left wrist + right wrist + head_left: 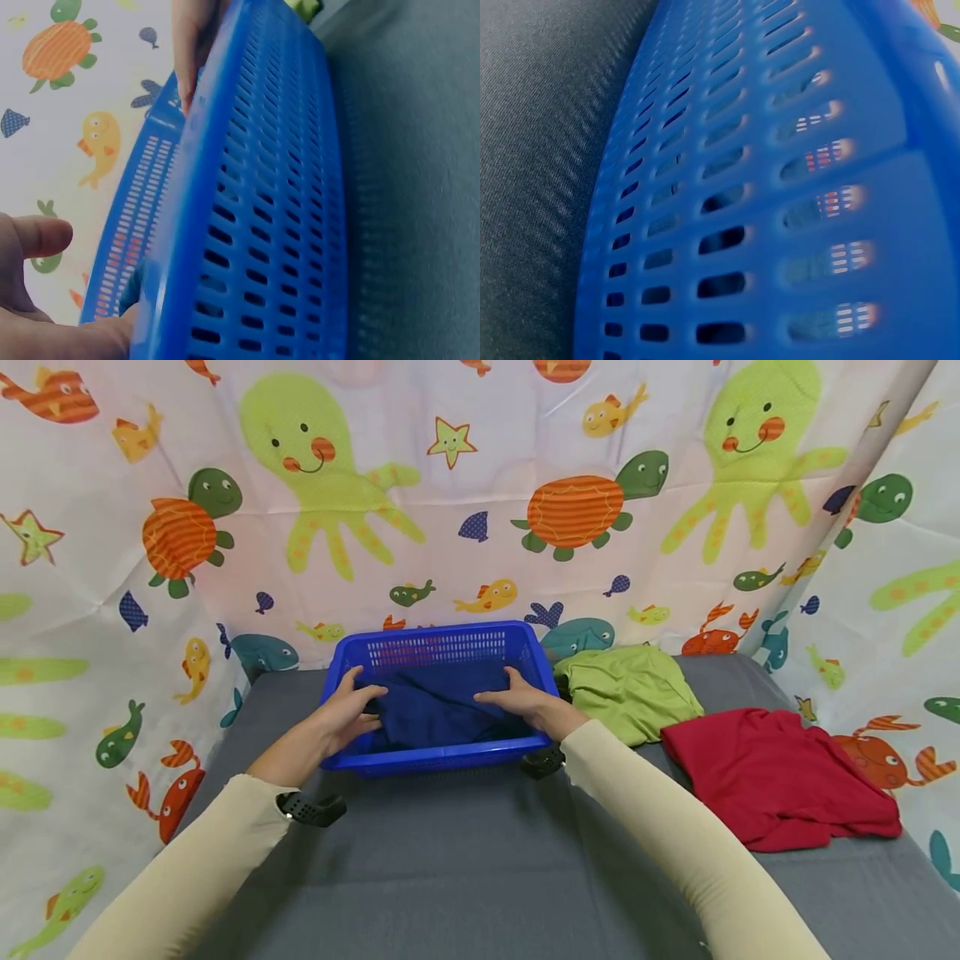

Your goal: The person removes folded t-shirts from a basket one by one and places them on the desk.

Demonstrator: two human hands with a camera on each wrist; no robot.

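Observation:
A blue perforated plastic basket [442, 758] stands on the grey surface with a navy blue cloth [442, 697] lying in it. My left hand [343, 714] reaches over the basket's left side, thumb and fingers spread at the cloth's left edge. In the left wrist view part of this left hand [45, 300] shows beside the rim with its fingers apart. On the other side my right hand [525, 700] reaches in above the cloth, thumb and index finger apart; its other fingers are hidden. The right wrist view shows only the basket's slotted wall [727, 202] up close.
To the basket's right lies a crumpled lime green cloth [630, 689], and nearer on the right a red cloth [780, 777]. A curtain [465, 460] printed with sea animals hangs behind and along both sides of the grey surface [465, 860].

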